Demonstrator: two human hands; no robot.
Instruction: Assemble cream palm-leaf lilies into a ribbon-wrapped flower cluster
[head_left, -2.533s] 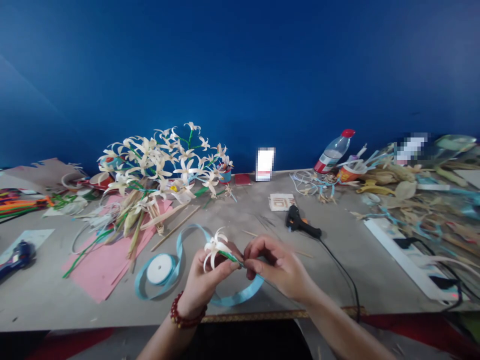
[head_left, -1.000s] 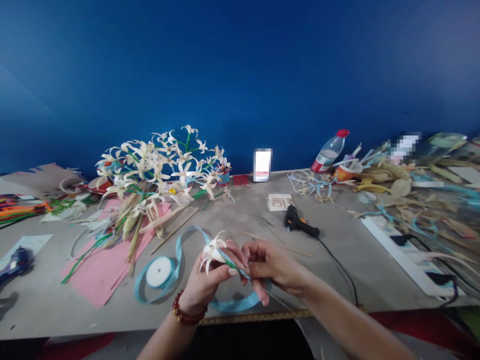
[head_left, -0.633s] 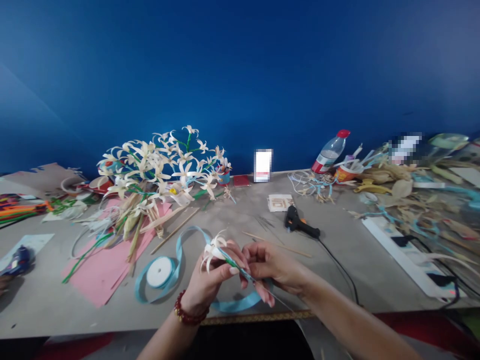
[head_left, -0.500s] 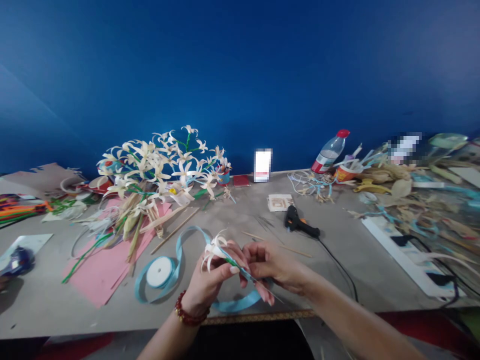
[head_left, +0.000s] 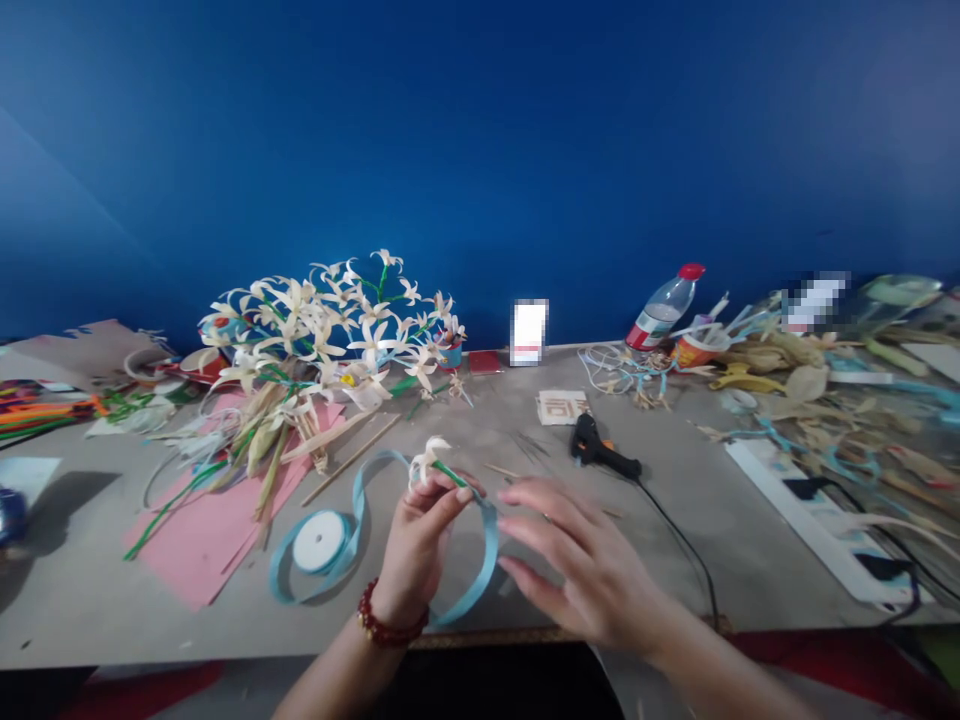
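- Hold the flower (head_left: 429, 462) steady in the left hand (head_left: 420, 535), raised above the front of the tabletop (head_left: 465, 420), bloom tipped up and to the left
- Pinch the green stem (head_left: 448, 473) securely between the left thumb and fingers (head_left: 448, 508), closed on it just below the bloom; press firmly enough to prevent rolling, without crushing petals
- Mind the blue ribbon (head_left: 489, 555), bowed down from the left fingertips in a loose curve, then lost behind the left wrist; cannot tell the exact join of ribbon and stem under the thumb
- Note the right hand (head_left: 589, 570), blurred, with fingers spread and nothing visible between them, just beside the ribbon's curve
- Take the ribbon flat between right thumb and forefinger, close to the stem rather than low on the loop, for better control
- Draw with light, even tension; judging by the loose bow, expect slack or creasing otherwise
- Leave the spool (head_left: 320, 542) lying flat to the left, free to turn; straighten the twist in the strip rising from it
- Steer petals and ribbon well clear of the glue gun (head_left: 604, 452) on the right; cannot tell its heat, so best treated as hot
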